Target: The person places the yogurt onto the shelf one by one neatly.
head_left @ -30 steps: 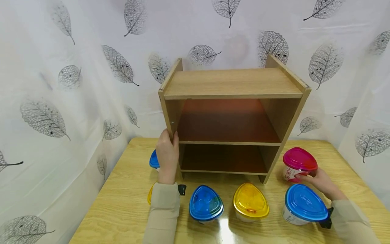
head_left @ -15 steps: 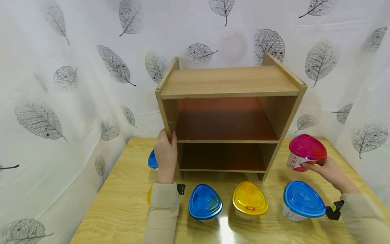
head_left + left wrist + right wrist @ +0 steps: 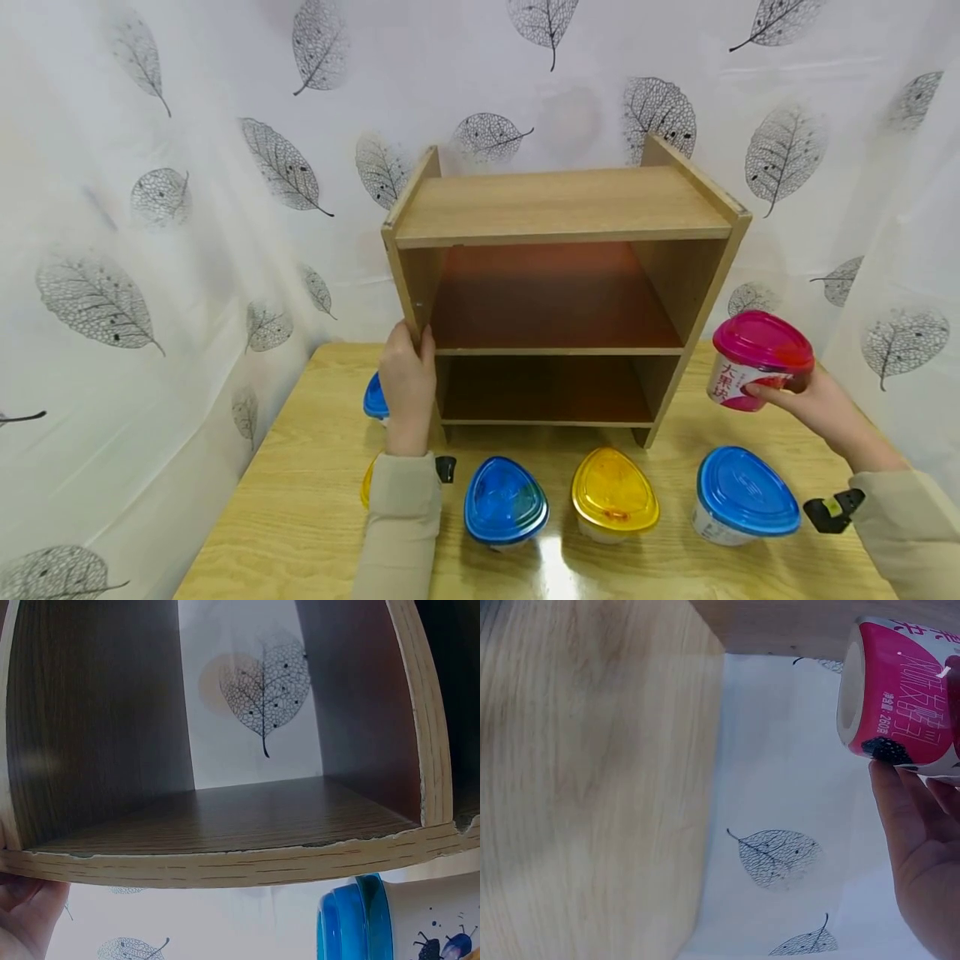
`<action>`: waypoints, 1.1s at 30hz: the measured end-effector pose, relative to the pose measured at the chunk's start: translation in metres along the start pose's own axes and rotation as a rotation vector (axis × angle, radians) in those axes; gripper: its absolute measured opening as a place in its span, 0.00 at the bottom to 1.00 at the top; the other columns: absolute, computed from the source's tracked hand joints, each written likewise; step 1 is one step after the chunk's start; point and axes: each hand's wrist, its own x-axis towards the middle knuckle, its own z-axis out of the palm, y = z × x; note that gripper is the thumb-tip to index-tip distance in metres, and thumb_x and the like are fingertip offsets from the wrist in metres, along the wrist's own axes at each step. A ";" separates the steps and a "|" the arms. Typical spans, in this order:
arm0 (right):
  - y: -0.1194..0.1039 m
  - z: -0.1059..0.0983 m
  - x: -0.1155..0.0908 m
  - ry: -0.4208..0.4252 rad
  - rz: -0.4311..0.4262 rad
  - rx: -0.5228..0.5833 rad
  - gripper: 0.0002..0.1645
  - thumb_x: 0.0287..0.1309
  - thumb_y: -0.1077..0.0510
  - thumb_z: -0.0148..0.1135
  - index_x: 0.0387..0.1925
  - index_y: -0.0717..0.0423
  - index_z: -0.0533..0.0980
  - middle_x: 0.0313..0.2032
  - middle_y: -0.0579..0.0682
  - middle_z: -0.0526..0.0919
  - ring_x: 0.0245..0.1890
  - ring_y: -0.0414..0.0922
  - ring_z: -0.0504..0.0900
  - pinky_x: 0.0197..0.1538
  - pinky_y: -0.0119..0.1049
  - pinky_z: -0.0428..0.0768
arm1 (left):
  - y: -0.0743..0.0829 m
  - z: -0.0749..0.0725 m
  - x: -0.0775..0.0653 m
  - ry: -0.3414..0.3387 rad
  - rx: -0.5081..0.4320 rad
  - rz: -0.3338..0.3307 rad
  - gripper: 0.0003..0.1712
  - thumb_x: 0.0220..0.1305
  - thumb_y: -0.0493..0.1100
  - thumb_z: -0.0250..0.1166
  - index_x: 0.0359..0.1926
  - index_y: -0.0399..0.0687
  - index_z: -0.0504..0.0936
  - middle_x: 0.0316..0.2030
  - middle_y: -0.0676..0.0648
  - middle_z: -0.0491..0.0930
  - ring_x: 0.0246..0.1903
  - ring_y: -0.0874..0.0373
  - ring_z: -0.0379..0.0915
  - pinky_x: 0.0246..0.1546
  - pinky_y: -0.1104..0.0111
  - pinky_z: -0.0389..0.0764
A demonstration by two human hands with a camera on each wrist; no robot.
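Note:
A small wooden shelf unit (image 3: 555, 200) with two compartments stands on the table. My left hand (image 3: 407, 387) grips the front edge of its left side panel; in the left wrist view that hand's fingers (image 3: 34, 915) show at the panel edge. To the right of the unit, my right hand (image 3: 828, 412) holds a yogurt tub (image 3: 763, 340) with a pink lid and printed white-and-pink wall, raised above the table. In the right wrist view the tub (image 3: 904, 697) lies sideways in the picture, with the fingers against its side. Both shelf compartments hold nothing.
Along the front stand a blue-lidded tub (image 3: 506, 502), a yellow-lidded tub (image 3: 615, 492) and another blue-lidded tub (image 3: 747, 492). Left of the unit, a blue lid (image 3: 376, 398) and a yellow lid (image 3: 367, 483) are partly hidden by the left arm. A leaf-patterned curtain (image 3: 210, 83) surrounds the table (image 3: 277, 500).
My right hand has lifted the pink-lidded yogurt tub off the table and slightly to the right. The left hand keeps its grip on the shelf unit.

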 end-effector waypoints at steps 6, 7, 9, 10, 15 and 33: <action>-0.015 -0.001 -0.001 0.010 0.037 -0.019 0.37 0.53 0.62 0.59 0.63 0.53 0.53 0.45 0.30 0.64 0.40 0.29 0.67 0.31 0.27 0.75 | -0.001 0.000 -0.001 -0.001 0.001 0.002 0.11 0.59 0.38 0.58 0.29 0.30 0.73 0.24 0.37 0.75 0.22 0.45 0.74 0.21 0.58 0.74; -0.016 -0.001 0.000 0.011 0.040 -0.024 0.38 0.53 0.62 0.59 0.63 0.54 0.53 0.45 0.30 0.64 0.39 0.28 0.67 0.31 0.27 0.75 | -0.001 0.000 -0.001 -0.001 0.000 0.001 0.11 0.59 0.38 0.58 0.29 0.30 0.73 0.24 0.37 0.75 0.22 0.45 0.74 0.21 0.58 0.74; -0.020 -0.002 0.001 0.013 0.040 -0.031 0.38 0.53 0.61 0.59 0.62 0.55 0.53 0.44 0.30 0.64 0.39 0.28 0.68 0.31 0.28 0.75 | -0.001 0.000 -0.001 0.000 -0.001 0.000 0.11 0.59 0.38 0.58 0.29 0.30 0.73 0.24 0.37 0.75 0.22 0.44 0.74 0.21 0.58 0.74; -0.021 -0.003 0.002 0.012 0.038 -0.034 0.38 0.53 0.61 0.59 0.62 0.55 0.53 0.44 0.30 0.64 0.39 0.28 0.68 0.31 0.28 0.75 | -0.001 0.000 -0.001 0.002 -0.001 -0.001 0.11 0.59 0.38 0.58 0.29 0.30 0.73 0.24 0.36 0.75 0.22 0.44 0.74 0.21 0.58 0.74; -0.030 -0.006 0.004 0.007 0.038 -0.050 0.38 0.53 0.61 0.59 0.63 0.55 0.53 0.44 0.30 0.64 0.38 0.27 0.69 0.31 0.28 0.76 | -0.001 0.000 -0.001 0.003 -0.004 -0.002 0.11 0.59 0.38 0.58 0.29 0.30 0.73 0.24 0.36 0.75 0.23 0.44 0.74 0.21 0.57 0.74; -0.065 -0.024 0.012 0.050 0.085 -0.063 0.35 0.54 0.61 0.58 0.61 0.49 0.55 0.43 0.31 0.67 0.36 0.27 0.71 0.31 0.27 0.75 | -0.002 0.001 -0.001 0.014 -0.003 0.014 0.11 0.59 0.38 0.58 0.30 0.30 0.73 0.25 0.36 0.76 0.23 0.44 0.74 0.22 0.58 0.74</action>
